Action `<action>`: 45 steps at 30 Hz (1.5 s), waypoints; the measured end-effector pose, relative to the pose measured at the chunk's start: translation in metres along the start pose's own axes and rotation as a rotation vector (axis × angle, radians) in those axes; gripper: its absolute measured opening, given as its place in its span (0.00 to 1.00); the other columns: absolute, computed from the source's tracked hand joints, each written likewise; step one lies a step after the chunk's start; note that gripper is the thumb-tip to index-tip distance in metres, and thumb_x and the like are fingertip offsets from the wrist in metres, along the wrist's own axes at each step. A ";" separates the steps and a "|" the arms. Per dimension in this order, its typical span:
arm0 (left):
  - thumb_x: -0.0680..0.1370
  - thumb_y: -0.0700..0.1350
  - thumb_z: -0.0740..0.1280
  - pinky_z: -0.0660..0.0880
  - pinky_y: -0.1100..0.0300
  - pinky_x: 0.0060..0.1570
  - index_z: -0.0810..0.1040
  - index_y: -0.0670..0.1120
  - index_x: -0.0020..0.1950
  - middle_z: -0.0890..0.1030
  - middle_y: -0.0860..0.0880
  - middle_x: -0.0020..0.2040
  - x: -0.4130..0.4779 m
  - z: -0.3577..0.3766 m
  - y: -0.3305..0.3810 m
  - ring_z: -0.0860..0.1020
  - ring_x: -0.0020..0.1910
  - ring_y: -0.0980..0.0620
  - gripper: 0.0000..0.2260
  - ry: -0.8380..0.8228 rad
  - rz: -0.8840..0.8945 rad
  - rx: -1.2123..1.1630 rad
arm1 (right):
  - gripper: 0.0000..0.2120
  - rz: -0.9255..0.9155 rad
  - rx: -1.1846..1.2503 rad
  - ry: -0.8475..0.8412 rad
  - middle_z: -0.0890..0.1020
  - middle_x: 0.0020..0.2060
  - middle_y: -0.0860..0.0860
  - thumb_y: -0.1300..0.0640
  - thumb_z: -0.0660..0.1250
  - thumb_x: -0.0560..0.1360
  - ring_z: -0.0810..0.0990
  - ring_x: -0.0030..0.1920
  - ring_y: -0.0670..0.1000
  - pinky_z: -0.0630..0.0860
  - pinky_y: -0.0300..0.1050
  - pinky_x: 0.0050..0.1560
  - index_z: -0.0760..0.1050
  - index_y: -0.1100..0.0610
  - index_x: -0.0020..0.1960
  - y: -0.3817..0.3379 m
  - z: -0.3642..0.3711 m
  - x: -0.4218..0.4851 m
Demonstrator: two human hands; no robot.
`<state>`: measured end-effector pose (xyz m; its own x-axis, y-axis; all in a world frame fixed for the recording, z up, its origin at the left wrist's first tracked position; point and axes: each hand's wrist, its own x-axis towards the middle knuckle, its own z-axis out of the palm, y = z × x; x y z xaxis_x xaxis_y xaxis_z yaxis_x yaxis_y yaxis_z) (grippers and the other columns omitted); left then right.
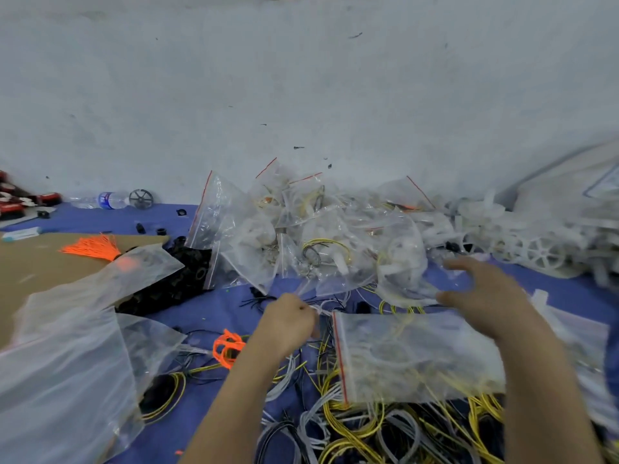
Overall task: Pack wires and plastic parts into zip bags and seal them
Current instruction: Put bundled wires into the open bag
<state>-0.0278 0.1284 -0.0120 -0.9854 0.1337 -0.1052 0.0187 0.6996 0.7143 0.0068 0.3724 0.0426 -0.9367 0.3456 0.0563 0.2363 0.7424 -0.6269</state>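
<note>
My left hand (288, 324) seems to pinch the zip bag (418, 356) by its red-striped corner; my right hand (485, 296) hovers, fingers spread; the bag lies on yellow wires (351, 426); I'd pull the mouth taut before feeding wires.

The right hand (482, 296) is motion-blurred. The thin pale thing (321, 309) pinched in the left hand (291, 319) is too small to identify. Right of the hands, the heap of white plastic wheels and parts (542, 246) is smeared. Below them, the tangle of yellow, grey and black wires (361, 426) runs under a clear red-striped zip bag (418, 356) and off the bottom edge.
</note>
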 end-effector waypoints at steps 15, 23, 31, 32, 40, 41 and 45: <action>0.77 0.37 0.64 0.71 0.64 0.34 0.79 0.48 0.43 0.79 0.46 0.37 0.013 0.045 0.005 0.75 0.33 0.53 0.08 -0.171 0.065 -0.078 | 0.16 -0.170 -0.386 -0.548 0.69 0.33 0.50 0.56 0.70 0.71 0.73 0.39 0.52 0.71 0.40 0.32 0.62 0.53 0.36 -0.051 0.085 -0.020; 0.76 0.39 0.66 0.70 0.65 0.34 0.82 0.44 0.43 0.77 0.50 0.33 0.011 0.051 0.002 0.73 0.31 0.58 0.05 -0.179 0.032 -0.039 | 0.07 -0.221 -0.392 -0.556 0.73 0.41 0.52 0.59 0.68 0.72 0.75 0.44 0.53 0.73 0.43 0.42 0.70 0.54 0.45 -0.042 0.093 -0.014; 0.75 0.32 0.66 0.70 0.66 0.34 0.78 0.46 0.34 0.79 0.49 0.32 0.001 0.036 0.018 0.75 0.32 0.56 0.13 -0.056 0.110 -0.541 | 0.10 -0.188 0.019 -0.454 0.78 0.33 0.52 0.57 0.74 0.67 0.77 0.35 0.52 0.75 0.48 0.40 0.72 0.56 0.36 -0.039 0.065 -0.014; 0.75 0.33 0.67 0.70 0.70 0.30 0.78 0.45 0.33 0.79 0.51 0.30 0.000 0.032 0.022 0.74 0.28 0.60 0.13 -0.028 0.125 -0.611 | 0.07 -0.212 0.057 -0.435 0.80 0.34 0.55 0.58 0.72 0.68 0.80 0.37 0.55 0.77 0.50 0.42 0.75 0.58 0.38 -0.039 0.060 -0.014; 0.74 0.45 0.70 0.64 0.66 0.24 0.75 0.47 0.27 0.71 0.51 0.24 -0.011 0.024 0.039 0.66 0.22 0.57 0.15 -0.052 0.140 -0.870 | 0.05 -0.439 0.160 -0.472 0.85 0.36 0.54 0.58 0.68 0.72 0.83 0.41 0.54 0.78 0.51 0.48 0.83 0.56 0.40 -0.040 0.033 -0.021; 0.73 0.46 0.71 0.67 0.65 0.25 0.75 0.47 0.27 0.72 0.49 0.25 -0.012 0.022 0.041 0.68 0.23 0.55 0.14 -0.071 0.132 -0.897 | 0.06 -0.451 0.199 -0.526 0.84 0.38 0.56 0.56 0.69 0.72 0.82 0.43 0.57 0.77 0.53 0.50 0.83 0.57 0.41 -0.039 0.029 -0.021; 0.66 0.51 0.73 0.73 0.54 0.40 0.75 0.42 0.34 0.76 0.42 0.32 -0.018 0.025 0.047 0.75 0.32 0.47 0.14 -0.222 0.068 -1.065 | 0.10 -0.417 0.353 -0.595 0.85 0.37 0.54 0.53 0.69 0.73 0.83 0.38 0.50 0.78 0.37 0.43 0.83 0.60 0.44 -0.036 0.023 -0.023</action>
<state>-0.0053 0.1770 0.0060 -0.9335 0.3474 -0.0892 -0.1896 -0.2670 0.9449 0.0137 0.3247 0.0460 -0.9338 -0.3570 -0.0218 -0.1649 0.4838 -0.8595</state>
